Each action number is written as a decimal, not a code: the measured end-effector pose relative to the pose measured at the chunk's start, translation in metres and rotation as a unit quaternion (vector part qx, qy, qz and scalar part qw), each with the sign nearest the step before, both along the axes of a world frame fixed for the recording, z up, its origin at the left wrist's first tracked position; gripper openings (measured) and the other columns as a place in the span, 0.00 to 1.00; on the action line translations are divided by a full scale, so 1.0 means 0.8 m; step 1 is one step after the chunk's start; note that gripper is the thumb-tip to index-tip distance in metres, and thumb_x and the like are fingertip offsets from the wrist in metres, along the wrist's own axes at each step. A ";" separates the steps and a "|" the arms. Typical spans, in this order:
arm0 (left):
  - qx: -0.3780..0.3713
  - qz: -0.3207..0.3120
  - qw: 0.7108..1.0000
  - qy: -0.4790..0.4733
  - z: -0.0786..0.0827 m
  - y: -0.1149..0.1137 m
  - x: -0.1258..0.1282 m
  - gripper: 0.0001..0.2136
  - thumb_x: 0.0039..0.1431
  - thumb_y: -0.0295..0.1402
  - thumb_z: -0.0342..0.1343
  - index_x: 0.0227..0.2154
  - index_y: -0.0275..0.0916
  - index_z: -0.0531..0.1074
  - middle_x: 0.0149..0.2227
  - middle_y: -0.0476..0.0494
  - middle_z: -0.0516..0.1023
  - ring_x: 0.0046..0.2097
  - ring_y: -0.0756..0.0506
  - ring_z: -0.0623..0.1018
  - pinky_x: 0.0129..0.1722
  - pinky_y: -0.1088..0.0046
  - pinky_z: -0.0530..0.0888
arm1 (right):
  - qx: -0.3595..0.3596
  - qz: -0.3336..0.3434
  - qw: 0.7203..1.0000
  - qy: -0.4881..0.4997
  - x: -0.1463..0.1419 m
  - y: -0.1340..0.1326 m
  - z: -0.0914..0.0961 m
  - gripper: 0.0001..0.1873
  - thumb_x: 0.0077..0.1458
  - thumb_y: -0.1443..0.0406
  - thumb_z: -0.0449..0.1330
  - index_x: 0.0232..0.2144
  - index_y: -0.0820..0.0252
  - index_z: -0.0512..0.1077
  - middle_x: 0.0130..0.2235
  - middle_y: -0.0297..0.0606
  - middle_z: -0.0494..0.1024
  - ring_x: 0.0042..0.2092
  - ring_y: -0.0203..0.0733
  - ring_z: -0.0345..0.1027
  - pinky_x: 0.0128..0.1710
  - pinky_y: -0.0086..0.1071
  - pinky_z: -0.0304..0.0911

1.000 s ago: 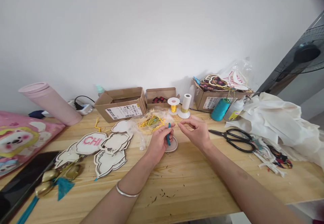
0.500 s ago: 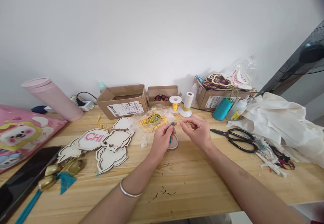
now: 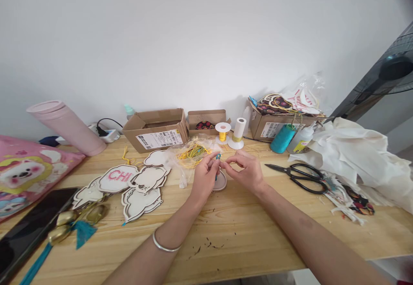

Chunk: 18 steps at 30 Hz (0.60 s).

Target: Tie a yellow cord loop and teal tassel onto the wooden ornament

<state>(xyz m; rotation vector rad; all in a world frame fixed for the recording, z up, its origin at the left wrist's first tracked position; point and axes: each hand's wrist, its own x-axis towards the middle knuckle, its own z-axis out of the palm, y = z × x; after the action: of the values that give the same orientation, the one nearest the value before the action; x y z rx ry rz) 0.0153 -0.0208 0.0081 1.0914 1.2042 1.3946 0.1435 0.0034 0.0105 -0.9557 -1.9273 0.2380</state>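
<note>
My left hand (image 3: 205,175) pinches a small bundle of teal thread (image 3: 218,156) between thumb and fingers, and its upper end shows above the grip. Close beside it, my right hand (image 3: 245,171) has thumb and forefinger pressed together at the bundle; whatever they grip is too fine to make out. Beneath both hands a pale, rimmed wooden piece (image 3: 220,183) lies on the table, partly covered by the left hand. Behind the hands sits a plastic bag of yellow cords (image 3: 194,151).
Cloud-shaped pieces (image 3: 118,178) and brass bells with teal tassels (image 3: 61,233) lie left. Black scissors (image 3: 306,175), a teal thread cone (image 3: 282,139), a glue bottle (image 3: 302,140) and white cloth (image 3: 355,147) are right. Cardboard boxes (image 3: 155,126) and spools (image 3: 223,133) stand behind.
My right hand has moved left, and its fingertips have come together at the teal thread bundle. The left hand still holds the bundle, turned slightly.
</note>
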 end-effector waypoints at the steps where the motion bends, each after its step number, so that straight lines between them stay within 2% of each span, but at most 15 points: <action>1: 0.001 0.000 1.000 0.001 0.000 0.000 0.000 0.18 0.47 0.36 0.54 0.42 0.35 0.68 0.18 0.54 0.66 0.20 0.54 0.63 0.21 0.80 0.59 | -0.001 -0.001 1.000 -0.001 0.000 0.000 0.000 0.10 0.49 0.63 0.55 0.21 0.59 0.72 0.19 0.32 0.66 0.22 0.31 0.56 0.22 0.26 0.51; 9: 0.020 -0.018 0.999 0.041 -0.004 -0.001 -0.001 0.20 0.50 0.37 0.52 0.47 0.35 0.65 0.20 0.53 0.69 0.22 0.54 0.65 0.25 0.78 0.62 | -0.021 -0.019 1.000 -0.010 0.001 0.001 0.001 0.09 0.48 0.64 0.56 0.21 0.60 0.74 0.19 0.33 0.67 0.22 0.31 0.57 0.21 0.26 0.50; 15: 0.069 -0.023 0.991 0.111 -0.003 -0.003 -0.001 0.19 0.52 0.36 0.50 0.48 0.37 0.64 0.21 0.52 0.70 0.24 0.52 0.66 0.29 0.77 0.63 | -0.045 -0.014 0.999 -0.009 0.001 0.001 0.002 0.09 0.48 0.64 0.56 0.22 0.59 0.74 0.20 0.33 0.68 0.22 0.31 0.56 0.22 0.26 0.50; 18: 0.090 -0.026 0.985 0.147 -0.001 -0.005 -0.002 0.19 0.54 0.35 0.49 0.49 0.39 0.63 0.23 0.51 0.71 0.26 0.52 0.68 0.31 0.76 0.64 | -0.069 -0.012 0.998 -0.002 0.002 0.003 -0.001 0.09 0.49 0.62 0.56 0.24 0.60 0.73 0.19 0.32 0.65 0.22 0.32 0.54 0.22 0.27 0.49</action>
<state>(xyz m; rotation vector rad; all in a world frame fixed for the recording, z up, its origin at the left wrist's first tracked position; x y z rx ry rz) 0.0136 -0.0248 0.0075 1.4856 1.2636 1.3541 0.1449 0.0058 0.0100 -1.0705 -1.9210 0.3589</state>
